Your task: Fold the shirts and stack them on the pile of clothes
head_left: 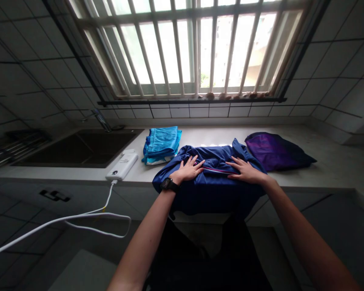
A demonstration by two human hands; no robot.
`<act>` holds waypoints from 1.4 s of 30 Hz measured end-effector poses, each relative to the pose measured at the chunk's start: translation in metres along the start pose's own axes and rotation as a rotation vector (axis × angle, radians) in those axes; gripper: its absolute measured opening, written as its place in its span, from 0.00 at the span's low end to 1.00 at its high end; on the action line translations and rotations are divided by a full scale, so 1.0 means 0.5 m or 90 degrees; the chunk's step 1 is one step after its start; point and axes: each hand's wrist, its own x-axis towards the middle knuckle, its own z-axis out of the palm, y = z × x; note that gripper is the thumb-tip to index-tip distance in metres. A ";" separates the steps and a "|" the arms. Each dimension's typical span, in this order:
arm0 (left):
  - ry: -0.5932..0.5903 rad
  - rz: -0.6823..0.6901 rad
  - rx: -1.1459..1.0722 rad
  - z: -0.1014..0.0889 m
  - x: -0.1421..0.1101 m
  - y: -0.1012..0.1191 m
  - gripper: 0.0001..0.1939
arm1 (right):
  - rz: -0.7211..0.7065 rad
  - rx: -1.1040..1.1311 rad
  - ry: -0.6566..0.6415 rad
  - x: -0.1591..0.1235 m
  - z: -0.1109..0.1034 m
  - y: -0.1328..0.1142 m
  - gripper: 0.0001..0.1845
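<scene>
A dark blue garment (pixel 212 194) with a thin red and white stripe lies over the counter and hangs down past its front edge. My left hand (pixel 189 169) rests on its left part, fingers spread, a black watch on the wrist. On the right part of the cloth lies my right hand (pixel 245 170), its fingers also stretched out. Both palms press down flat and neither hand grips the fabric. Behind my left hand sits a folded light blue cloth bundle (pixel 163 143). A folded purple and navy garment (pixel 276 150) is beyond my right hand.
A white power bank (pixel 123 165) with a white cable (pixel 79 218) looping off the edge stands left on the counter (pixel 327 161). Farther left are a dark sink (pixel 79 149) and a faucet (pixel 101 120). A barred window (pixel 197 52) is behind.
</scene>
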 end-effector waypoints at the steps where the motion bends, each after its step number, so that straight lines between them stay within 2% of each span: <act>1: 0.002 -0.007 0.004 -0.002 0.011 0.000 0.32 | 0.015 -0.010 0.001 0.011 -0.002 0.001 0.40; 15: 0.009 -0.096 0.019 -0.048 0.170 -0.003 0.33 | 0.123 -0.045 0.018 0.167 -0.038 0.054 0.37; 20: 0.017 -0.086 0.013 -0.061 0.228 -0.024 0.33 | 0.152 -0.023 0.067 0.214 -0.031 0.069 0.36; 23: 0.042 -0.083 0.012 -0.067 0.260 -0.038 0.32 | 0.157 -0.009 0.087 0.241 -0.035 0.074 0.36; 25: 0.099 -0.083 0.010 -0.068 0.274 -0.041 0.29 | 0.166 -0.012 0.100 0.254 -0.043 0.071 0.34; 28: 0.213 -0.075 0.008 -0.068 0.278 -0.034 0.23 | 0.172 -0.031 0.146 0.263 -0.059 0.057 0.28; 31: 0.289 -0.075 0.023 -0.078 0.264 -0.022 0.19 | 0.162 -0.018 0.225 0.259 -0.084 0.045 0.21; 35: 0.415 -0.070 0.001 -0.109 0.232 -0.011 0.14 | 0.133 0.037 0.335 0.235 -0.130 0.048 0.20; 36: 0.433 -0.063 -0.007 -0.116 0.223 -0.010 0.14 | 0.112 0.045 0.337 0.225 -0.137 0.050 0.19; 38: 0.435 -0.038 -0.003 -0.123 0.204 -0.006 0.15 | 0.060 0.046 0.291 0.203 -0.138 0.053 0.15; 40: 0.399 -0.004 0.032 -0.119 0.186 -0.002 0.16 | 0.018 0.025 0.207 0.182 -0.121 0.049 0.22; 42: 0.351 0.014 0.082 -0.108 0.172 0.002 0.19 | 0.019 -0.015 0.152 0.167 -0.094 0.038 0.26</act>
